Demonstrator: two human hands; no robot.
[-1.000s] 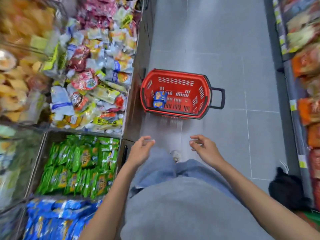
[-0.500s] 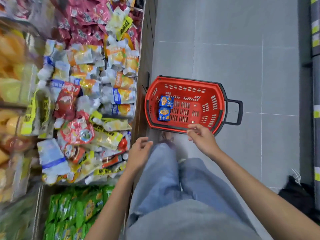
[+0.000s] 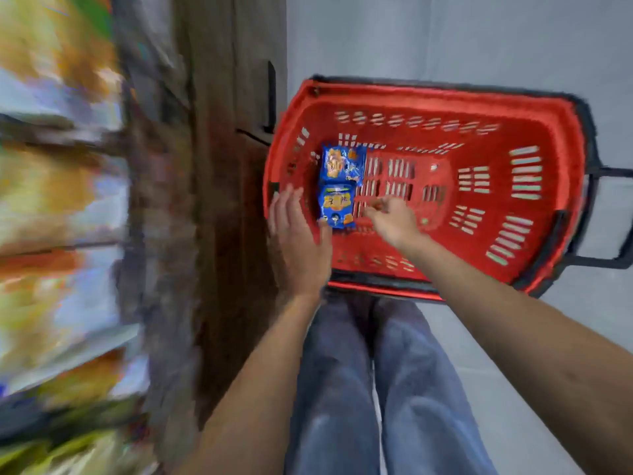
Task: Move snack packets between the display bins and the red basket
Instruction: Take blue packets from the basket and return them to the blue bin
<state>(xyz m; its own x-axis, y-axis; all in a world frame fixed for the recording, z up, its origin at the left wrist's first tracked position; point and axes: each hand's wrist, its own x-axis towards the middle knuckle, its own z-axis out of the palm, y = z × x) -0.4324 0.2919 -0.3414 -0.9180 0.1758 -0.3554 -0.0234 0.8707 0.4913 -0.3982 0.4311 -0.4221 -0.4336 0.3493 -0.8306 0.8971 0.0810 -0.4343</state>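
Held the fingers (image 3: 286,204) of the left hand (image 3: 298,238) straight and spread, gripping nothing, over the near-left rim of the red basket (image 3: 445,97), just beside the lower blue packet (image 3: 337,204). Hovered the right hand (image 3: 394,222) over the basket bottom just right of that packet, its fingers (image 3: 375,207) loosely curled with nothing seen in them (tips blurred). Saw that packet and the upper blue packet (image 3: 342,164) lying end to end near the basket's left wall, the basket standing on the grey floor (image 3: 479,36) beside the blurred display bins (image 3: 58,200).
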